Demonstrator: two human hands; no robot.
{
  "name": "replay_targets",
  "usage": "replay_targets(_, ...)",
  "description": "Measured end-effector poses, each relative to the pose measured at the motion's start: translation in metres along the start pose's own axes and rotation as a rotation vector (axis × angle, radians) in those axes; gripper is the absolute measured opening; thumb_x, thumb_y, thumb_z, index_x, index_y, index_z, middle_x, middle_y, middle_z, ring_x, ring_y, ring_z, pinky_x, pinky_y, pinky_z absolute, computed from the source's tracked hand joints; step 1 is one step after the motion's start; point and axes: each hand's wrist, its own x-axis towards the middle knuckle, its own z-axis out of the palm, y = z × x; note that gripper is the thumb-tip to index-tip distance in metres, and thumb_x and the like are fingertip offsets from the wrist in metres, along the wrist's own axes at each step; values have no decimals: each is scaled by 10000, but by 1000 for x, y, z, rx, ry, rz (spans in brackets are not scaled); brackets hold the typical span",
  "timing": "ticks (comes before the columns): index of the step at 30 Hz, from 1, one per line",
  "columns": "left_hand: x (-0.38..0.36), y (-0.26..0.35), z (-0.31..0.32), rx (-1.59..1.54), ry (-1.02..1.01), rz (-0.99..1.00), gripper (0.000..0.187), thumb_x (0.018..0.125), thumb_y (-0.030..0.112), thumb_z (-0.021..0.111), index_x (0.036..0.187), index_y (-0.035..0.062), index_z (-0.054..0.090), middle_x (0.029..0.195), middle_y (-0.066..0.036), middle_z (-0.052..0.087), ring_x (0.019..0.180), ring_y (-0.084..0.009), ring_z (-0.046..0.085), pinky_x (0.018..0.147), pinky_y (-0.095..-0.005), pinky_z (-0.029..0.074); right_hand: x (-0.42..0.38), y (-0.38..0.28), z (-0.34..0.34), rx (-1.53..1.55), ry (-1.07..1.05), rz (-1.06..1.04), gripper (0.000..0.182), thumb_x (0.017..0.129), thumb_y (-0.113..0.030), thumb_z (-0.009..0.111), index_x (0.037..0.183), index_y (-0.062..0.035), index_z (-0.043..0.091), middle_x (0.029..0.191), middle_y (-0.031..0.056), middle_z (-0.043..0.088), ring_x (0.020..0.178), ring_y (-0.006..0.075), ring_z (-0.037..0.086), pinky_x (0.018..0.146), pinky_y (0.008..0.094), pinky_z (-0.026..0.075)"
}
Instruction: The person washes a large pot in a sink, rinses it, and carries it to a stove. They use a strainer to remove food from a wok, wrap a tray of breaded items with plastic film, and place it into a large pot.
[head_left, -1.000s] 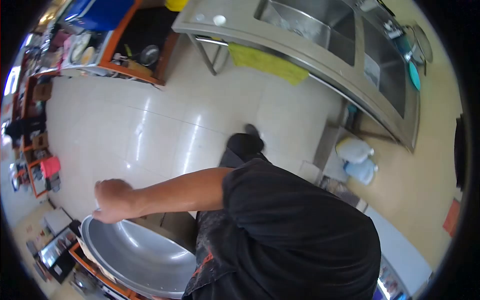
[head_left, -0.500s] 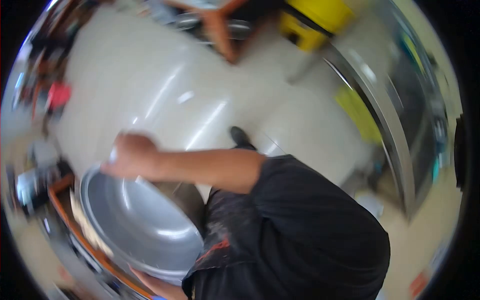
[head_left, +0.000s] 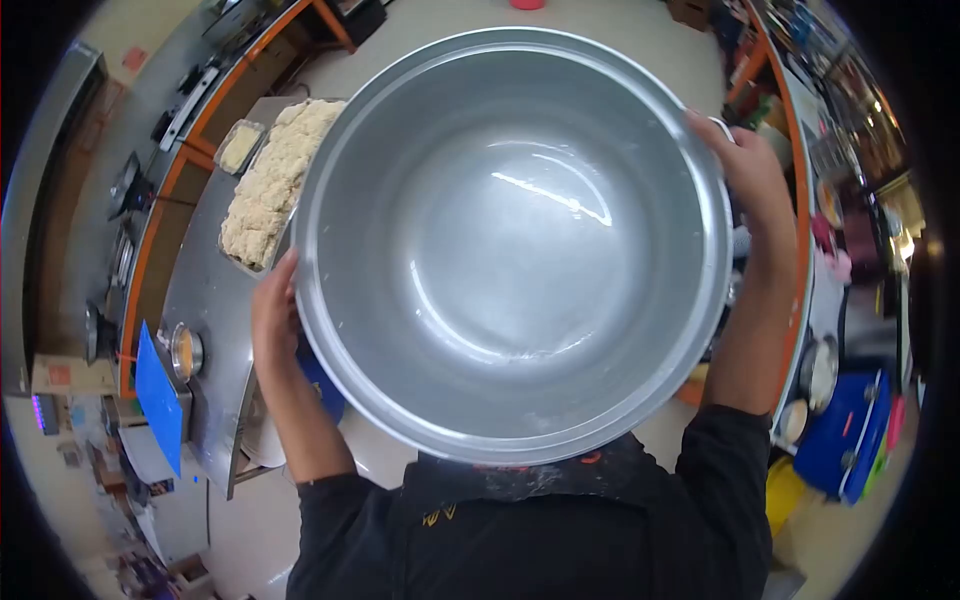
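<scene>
A large round metal pot (head_left: 520, 260) fills the middle of the view, its mouth turned up toward me and its shiny inside bare. My left hand (head_left: 275, 310) grips its left side, with the fingers partly hidden beneath the rim. On the opposite side my right hand (head_left: 745, 165) is closed around a handle near the rim. Left of the pot, a tray heaped with pale, lumpy dough (head_left: 277, 180) lies on the steel table (head_left: 200, 270).
Beside the dough is a small container of pale food (head_left: 240, 146). A metal bowl (head_left: 185, 352) and an upright blue board (head_left: 160, 400) stand at the table's near end. Shelves line both sides; a blue bin (head_left: 845, 435) is at lower right.
My body has turned, and the pot has come from the lower left to the centre, held up in both hands. The dough and steel table now show at left.
</scene>
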Motion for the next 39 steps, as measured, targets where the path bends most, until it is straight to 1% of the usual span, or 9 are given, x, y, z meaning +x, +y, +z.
replay_targets(1,27,13,10,44,10,-35,425,793,520,732,718,136,566,545,73,458,382,-45,362,356,-222,208,12,-11,-2,-9,-11,26,701,750,-608,710,912,74,718,770,132,692,679,189,654,667,300,493)
replay_targets(5,99,86,82,91,-90,78,450,781,516,753,669,151,515,540,87,401,394,-34,314,375,-229,207,95,1,-4,-7,13,124,693,775,-600,706,904,81,707,762,100,671,691,173,626,673,297,476)
replay_targets(10,199,170,203,106,-101,117,613,826,567,666,820,-45,673,616,-16,519,492,-132,452,458,-282,339,222,5,3,206,30,217,668,833,-546,693,971,107,685,840,128,682,738,162,627,689,295,481)
replay_targets(11,228,174,220,153,-108,132,672,817,596,655,874,-73,676,637,-35,528,519,-153,462,486,-294,356,249,-1,6,226,46,119,662,839,-538,693,987,107,688,865,138,690,754,161,631,712,284,484)
replay_targets(13,272,188,262,41,-67,18,549,795,618,678,842,79,583,591,66,389,449,-55,299,429,-205,205,315,-20,14,183,70,140,609,839,-508,710,940,92,696,805,104,684,725,143,619,687,264,471)
replay_targets(17,346,209,312,-85,-73,-89,625,791,693,629,791,80,506,574,89,334,415,-29,215,394,-205,149,471,-41,38,97,9,91,575,840,-517,708,816,57,673,722,60,646,627,117,567,607,252,435)
replay_targets(20,398,238,322,-140,-16,-126,700,782,710,606,839,16,539,595,54,351,465,-66,260,449,-249,203,578,-94,69,35,-36,-40,571,846,-516,703,785,50,656,689,41,617,597,102,537,581,247,417)
replay_targets(27,547,306,320,-338,164,-77,691,787,743,566,835,56,507,578,84,310,452,-41,225,425,-230,171,796,-239,197,-55,-196,-271,621,864,-547,653,815,71,646,688,51,598,628,115,534,610,280,423)
replay_targets(39,897,450,316,-274,310,64,732,802,752,537,880,24,523,600,90,305,475,-36,190,455,-231,127,1076,-446,467,-95,-391,-277,696,878,-575,618,935,117,667,776,86,648,711,148,600,682,278,461)
